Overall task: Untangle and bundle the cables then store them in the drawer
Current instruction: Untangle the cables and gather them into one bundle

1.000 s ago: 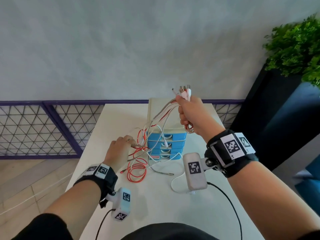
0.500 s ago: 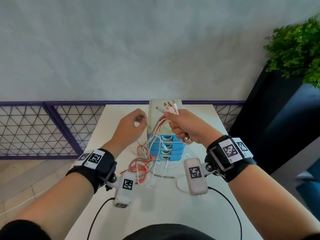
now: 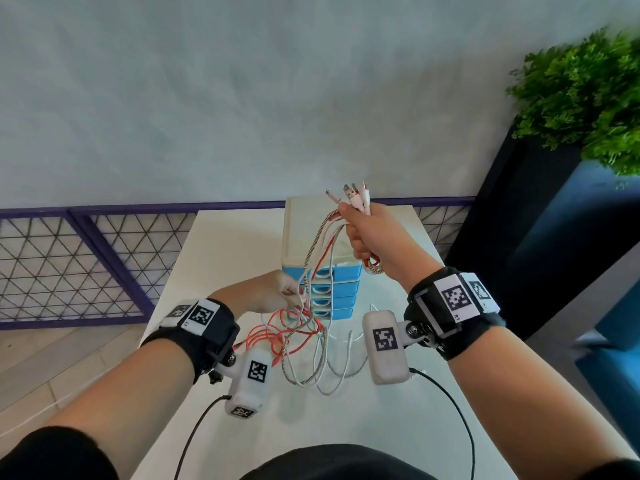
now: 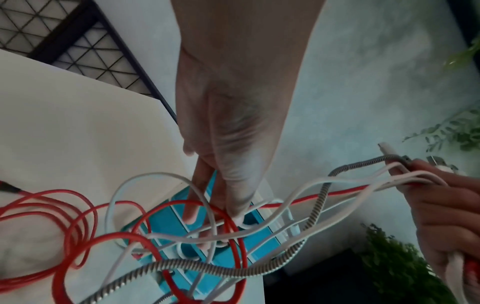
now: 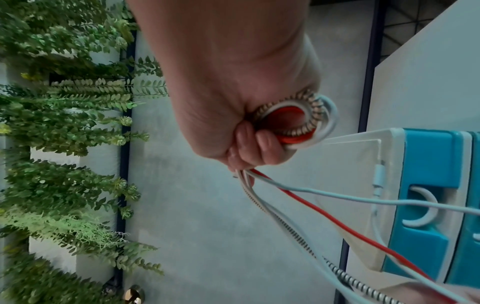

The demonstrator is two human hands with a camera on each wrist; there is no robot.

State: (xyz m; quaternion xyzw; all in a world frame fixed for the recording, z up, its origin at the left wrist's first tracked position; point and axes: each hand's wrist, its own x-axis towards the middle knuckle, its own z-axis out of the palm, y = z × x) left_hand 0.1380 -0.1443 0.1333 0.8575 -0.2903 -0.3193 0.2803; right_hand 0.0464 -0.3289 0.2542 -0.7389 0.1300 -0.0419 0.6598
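My right hand [image 3: 358, 233] is raised over the blue drawer unit [image 3: 334, 289] and grips the cables [image 3: 311, 341] near their ends, with the plugs [image 3: 353, 197] sticking up out of the fist. In the right wrist view a small coil of red, white and braided cable [image 5: 293, 121] pokes out beside the fingers [image 5: 259, 144]. The strands hang down to the left in a loose tangle. My left hand [image 3: 287, 292] is low in front of the drawers, pinching red and white strands [image 4: 228, 224] between thumb and fingers.
The white table [image 3: 221, 244] ends at a purple mesh railing [image 3: 86, 265] on the left. The drawers are closed, their white top [image 3: 304, 233] bare. A dark planter with green foliage [image 3: 581, 98] stands on the right. Black wrist-camera leads [image 3: 457, 410] trail near me.
My left hand was up beside the right hand half a second ago and has slid down the strands to the tangle. The right hand has lifted the plug ends higher.
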